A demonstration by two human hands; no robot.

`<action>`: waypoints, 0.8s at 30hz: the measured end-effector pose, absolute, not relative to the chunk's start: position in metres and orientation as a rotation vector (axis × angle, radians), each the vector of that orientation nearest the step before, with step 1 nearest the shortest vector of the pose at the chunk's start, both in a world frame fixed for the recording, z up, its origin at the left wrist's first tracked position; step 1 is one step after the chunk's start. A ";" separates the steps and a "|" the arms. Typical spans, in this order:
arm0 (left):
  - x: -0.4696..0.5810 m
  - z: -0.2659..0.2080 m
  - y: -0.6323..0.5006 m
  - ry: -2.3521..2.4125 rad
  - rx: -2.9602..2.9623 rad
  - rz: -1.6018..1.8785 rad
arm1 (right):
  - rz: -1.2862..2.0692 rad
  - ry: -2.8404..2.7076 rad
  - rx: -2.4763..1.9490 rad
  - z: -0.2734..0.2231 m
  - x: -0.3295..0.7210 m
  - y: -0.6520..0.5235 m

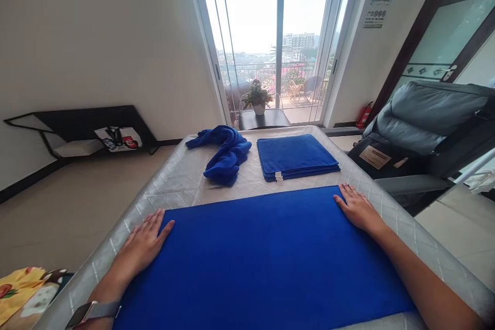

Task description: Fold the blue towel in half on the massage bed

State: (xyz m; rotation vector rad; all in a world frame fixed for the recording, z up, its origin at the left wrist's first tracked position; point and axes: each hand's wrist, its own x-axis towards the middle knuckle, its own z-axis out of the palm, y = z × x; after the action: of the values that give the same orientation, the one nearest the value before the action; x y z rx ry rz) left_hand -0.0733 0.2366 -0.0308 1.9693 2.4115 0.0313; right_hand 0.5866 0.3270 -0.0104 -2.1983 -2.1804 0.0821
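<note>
A blue towel (255, 258) lies spread flat across the near part of the table. My left hand (141, 242) rests flat over its far left corner, fingers stretched out. At the far right corner my right hand (358, 209) also lies flat, with its fingers extended. Beyond the spread towel, a neat stack of folded blue towels (297, 153) shows white tags on its near edge. To the left of that stack is a crumpled blue towel (226, 154). The near edge of the spread towel runs partly out of view.
The table has a silvery quilted cover (178, 178). A dark armchair (429, 118) with a black bag stands on the right. Behind the table, a potted plant (258, 97) sits on a chair before the glass door. Patterned cloth (27, 291) lies at lower left.
</note>
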 end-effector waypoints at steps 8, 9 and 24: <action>-0.070 -0.030 0.236 2.390 2.014 0.074 | 0.068 -2.168 -2.227 -0.007 0.583 0.327; -0.069 -0.029 0.236 2.398 2.000 0.082 | 0.075 -2.168 -2.226 -0.005 0.582 0.326; -0.051 -0.005 0.232 2.528 1.948 0.161 | 0.062 -2.433 -1.730 0.031 0.490 0.281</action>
State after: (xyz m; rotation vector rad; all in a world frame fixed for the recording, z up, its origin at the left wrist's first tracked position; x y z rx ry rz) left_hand -0.0507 0.2317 -0.0051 1.9476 2.5278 0.1606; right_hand 0.4900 0.2813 0.0310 -1.7300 -2.4329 0.0623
